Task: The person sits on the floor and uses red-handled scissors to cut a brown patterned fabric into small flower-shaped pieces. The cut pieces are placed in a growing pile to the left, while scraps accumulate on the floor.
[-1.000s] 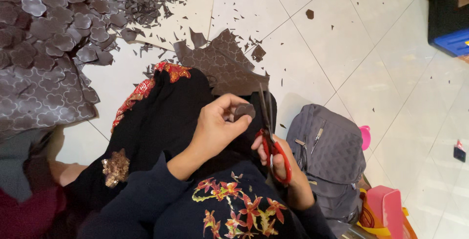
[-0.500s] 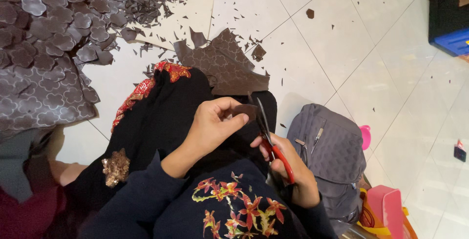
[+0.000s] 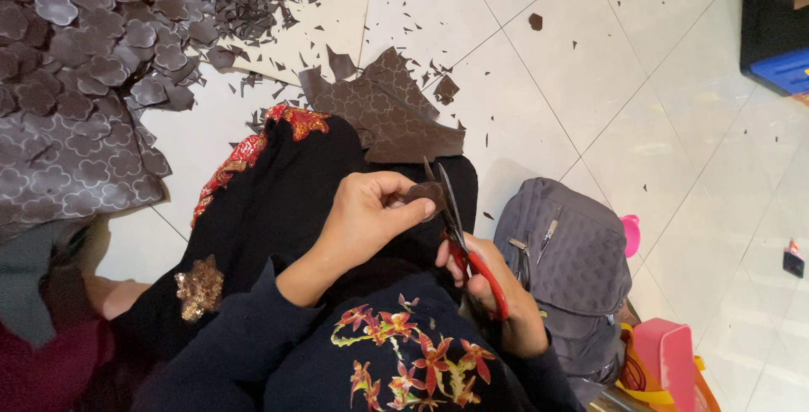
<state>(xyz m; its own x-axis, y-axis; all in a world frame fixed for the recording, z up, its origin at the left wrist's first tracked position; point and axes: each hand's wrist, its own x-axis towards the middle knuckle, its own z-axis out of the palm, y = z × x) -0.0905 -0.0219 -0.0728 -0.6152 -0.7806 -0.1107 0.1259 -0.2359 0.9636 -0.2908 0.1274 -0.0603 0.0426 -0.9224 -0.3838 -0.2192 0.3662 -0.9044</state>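
My left hand pinches a small brown fabric piece over my lap. My right hand grips red-handled scissors, whose dark blades reach up beside that piece and touch its edge. A larger sheet of brown patterned fabric lies on the floor just beyond my knees, which are covered in black cloth with red and gold embroidery.
A heap of cut brown flower shapes and scraps covers the upper left, over a grey patterned sheet. A grey backpack sits at my right, with a pink and yellow object beyond it. A blue and black box stands at the top right.
The scissors' blades have shifted slightly around the small piece, and my left hand has turned it a little. Everything else stays put.
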